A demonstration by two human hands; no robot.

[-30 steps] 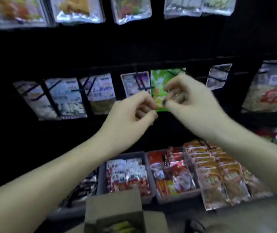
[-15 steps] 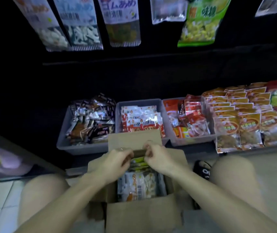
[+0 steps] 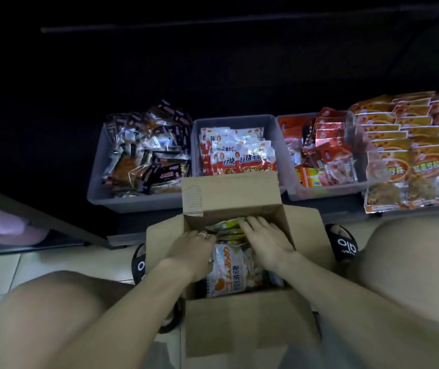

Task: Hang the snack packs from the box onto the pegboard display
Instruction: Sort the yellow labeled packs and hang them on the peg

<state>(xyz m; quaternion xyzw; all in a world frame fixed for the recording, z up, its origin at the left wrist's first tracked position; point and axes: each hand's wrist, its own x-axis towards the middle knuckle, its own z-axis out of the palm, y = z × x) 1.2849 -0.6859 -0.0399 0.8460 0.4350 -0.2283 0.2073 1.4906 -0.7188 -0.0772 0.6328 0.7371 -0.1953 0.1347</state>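
Both hands reach into the open cardboard box [image 3: 239,320] that stands on the tiled floor between the person's knees. The left hand [image 3: 194,249], a ring on one finger, lies with curled fingers against the edge of the green snack packs [image 3: 226,227] stacked at the far end; whether it grips one I cannot tell. The right hand [image 3: 266,238] rests flat, fingers straight, on top of those packs. A larger white-and-orange snack pack [image 3: 235,270] lies beneath the wrists. Beyond the box sit grey bins [image 3: 133,202] full of packets.
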